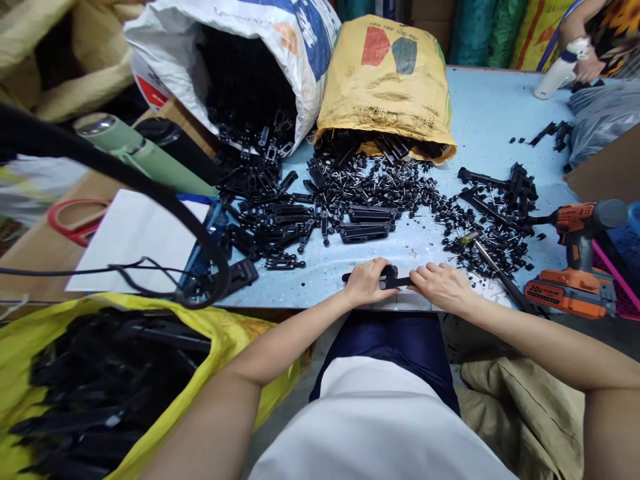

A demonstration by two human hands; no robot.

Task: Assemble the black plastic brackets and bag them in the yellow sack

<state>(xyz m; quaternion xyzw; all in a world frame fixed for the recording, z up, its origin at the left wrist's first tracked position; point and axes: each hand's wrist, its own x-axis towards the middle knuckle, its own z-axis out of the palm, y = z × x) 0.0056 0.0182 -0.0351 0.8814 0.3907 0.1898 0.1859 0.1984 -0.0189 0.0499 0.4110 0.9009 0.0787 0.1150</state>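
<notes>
My left hand [369, 283] is closed around a black plastic part [389, 283] at the front edge of the blue table. The fingers of my right hand [443, 287] are closed on the right end of the same part, where a flat arm sticks out. My own fingers hide much of its shape. Just beyond my hands lie two longer black plastic parts [367, 231], side by side. Behind those spreads a pile of small black pieces with metal pins [380, 183]. To the left is a heap of flat black links [285, 223].
A white sack [313, 73] and a yellow sack [385, 87] spill black parts at the back. An orange cordless drill [575, 287] and a hammer-like tool [493, 260] lie right. A yellow bag [235, 353] of black parts stands left. A co-worker's hand [590, 67] shows far right.
</notes>
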